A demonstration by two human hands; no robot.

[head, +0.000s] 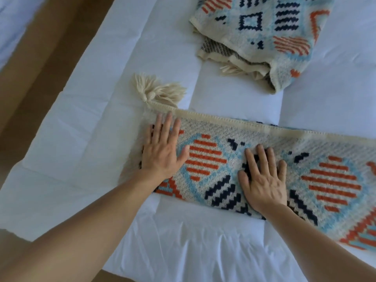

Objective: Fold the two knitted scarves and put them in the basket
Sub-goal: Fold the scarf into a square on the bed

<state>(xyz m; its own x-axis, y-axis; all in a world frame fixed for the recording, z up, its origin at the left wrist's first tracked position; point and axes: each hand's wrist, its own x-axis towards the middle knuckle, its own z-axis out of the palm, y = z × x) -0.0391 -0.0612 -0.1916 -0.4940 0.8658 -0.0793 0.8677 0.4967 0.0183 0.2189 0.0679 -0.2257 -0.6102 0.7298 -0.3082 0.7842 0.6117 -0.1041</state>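
A long cream knitted scarf with orange, navy and light-blue patterns (264, 165) lay flat across the white quilted bed cover (91, 119), with its cream tassel (154, 90) at the far left corner. The left hand (162, 151) pressed flat on the scarf's left end with straight fingers. The right hand (262, 180) pressed beside it, fingers spread. A second, folded scarf of the same pattern (264, 37) lay apart, farther away.

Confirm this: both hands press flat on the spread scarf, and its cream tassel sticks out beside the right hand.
Wrong in one point. The head view shows the cream tassel beside the left hand, not the right hand. Both hands do press flat on the spread scarf.
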